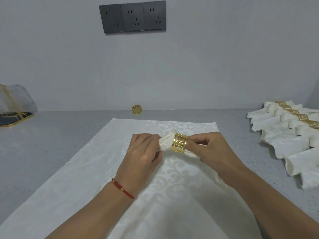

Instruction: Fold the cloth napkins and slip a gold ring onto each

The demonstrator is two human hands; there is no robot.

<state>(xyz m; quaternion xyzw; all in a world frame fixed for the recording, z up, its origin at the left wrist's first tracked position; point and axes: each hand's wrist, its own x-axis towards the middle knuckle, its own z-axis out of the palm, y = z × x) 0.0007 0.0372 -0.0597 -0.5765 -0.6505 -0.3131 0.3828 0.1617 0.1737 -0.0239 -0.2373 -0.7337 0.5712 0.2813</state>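
Note:
A rolled cream napkin [166, 141] is held above a flat cream napkin [96, 169] spread on the grey counter. My left hand [144, 152] pinches the napkin's left end, which pokes out of a gold cut-out ring [179, 142]. My right hand [212, 150] pinches the ring and holds the rest of the roll, which is partly hidden under its fingers. Another gold ring [137, 109] stands alone at the back of the counter by the wall.
Several folded napkins with gold rings [290, 133] lie in a row at the right. A gold-edged dark tray [12, 119] and a clear bag [15, 99] sit at the far left. Three dark wall sockets [132, 17] hang above.

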